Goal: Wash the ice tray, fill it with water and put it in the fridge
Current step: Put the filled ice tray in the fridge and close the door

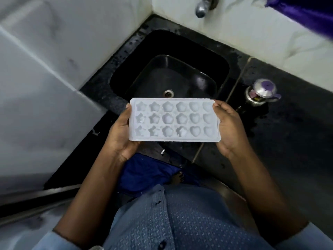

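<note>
A white ice tray (174, 120) with star, flower and heart shaped cups is held level and face up over the near edge of the black sink (207, 69). My left hand (120, 134) grips its left end and my right hand (228, 129) grips its right end. Some cups glisten with water. The drain (168, 93) shows just beyond the tray's far edge. The metal tap (203, 6) sticks out of the white wall at the top, with no water running.
A black wet counter (288, 141) surrounds the sink. A steel vessel with a purple-topped lid (262, 92) stands on it to the right of the sink. White tiled walls close the left and back. Purple cloth (306, 13) hangs at top right.
</note>
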`<state>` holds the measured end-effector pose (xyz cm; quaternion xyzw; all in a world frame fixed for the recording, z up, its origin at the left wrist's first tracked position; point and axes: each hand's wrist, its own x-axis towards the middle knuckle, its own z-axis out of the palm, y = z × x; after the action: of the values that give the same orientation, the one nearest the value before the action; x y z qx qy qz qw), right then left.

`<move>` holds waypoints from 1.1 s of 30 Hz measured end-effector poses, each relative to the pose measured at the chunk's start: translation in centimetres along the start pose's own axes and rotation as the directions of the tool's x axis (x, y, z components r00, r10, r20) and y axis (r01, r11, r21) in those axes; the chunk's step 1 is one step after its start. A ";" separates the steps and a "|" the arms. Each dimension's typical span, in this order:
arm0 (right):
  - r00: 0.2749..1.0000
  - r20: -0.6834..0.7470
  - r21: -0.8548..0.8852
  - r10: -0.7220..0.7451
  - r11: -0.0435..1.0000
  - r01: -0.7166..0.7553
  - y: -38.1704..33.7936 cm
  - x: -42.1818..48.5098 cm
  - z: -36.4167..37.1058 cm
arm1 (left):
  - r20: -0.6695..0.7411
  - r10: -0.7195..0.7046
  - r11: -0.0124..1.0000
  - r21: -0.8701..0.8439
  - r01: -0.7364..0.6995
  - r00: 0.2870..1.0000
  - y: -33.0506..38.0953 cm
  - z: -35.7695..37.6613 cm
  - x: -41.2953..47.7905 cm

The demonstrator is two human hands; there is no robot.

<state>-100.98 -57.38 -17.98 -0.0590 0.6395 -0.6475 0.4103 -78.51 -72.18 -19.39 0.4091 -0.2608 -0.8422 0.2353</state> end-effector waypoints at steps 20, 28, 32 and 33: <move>0.850 0.483 -0.277 0.211 0.958 -0.081 6.3 -8.8 14.0 | -0.501 0.211 0.889 -0.258 -0.378 0.839 -3.4 -13.4 -20.0; 0.615 0.701 -0.439 0.361 0.898 -0.026 8.1 -11.5 20.3 | -0.717 0.205 0.746 -0.327 -0.581 0.667 -7.5 -15.8 -26.2; 0.469 0.754 -0.523 0.460 0.853 0.003 9.2 -13.3 23.5 | -0.824 0.193 0.654 -0.297 -0.696 0.533 -10.1 -16.3 -28.9; 0.443 0.757 -0.545 0.480 0.838 0.023 9.6 -13.9 24.2 | -0.839 0.186 0.628 -0.298 -0.718 0.511 -10.7 -16.3 -29.7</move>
<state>-72.92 -66.38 -15.91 -0.3887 0.4792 -0.2803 0.7353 -50.79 -50.02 -17.99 0.5221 0.0464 -0.5308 0.6659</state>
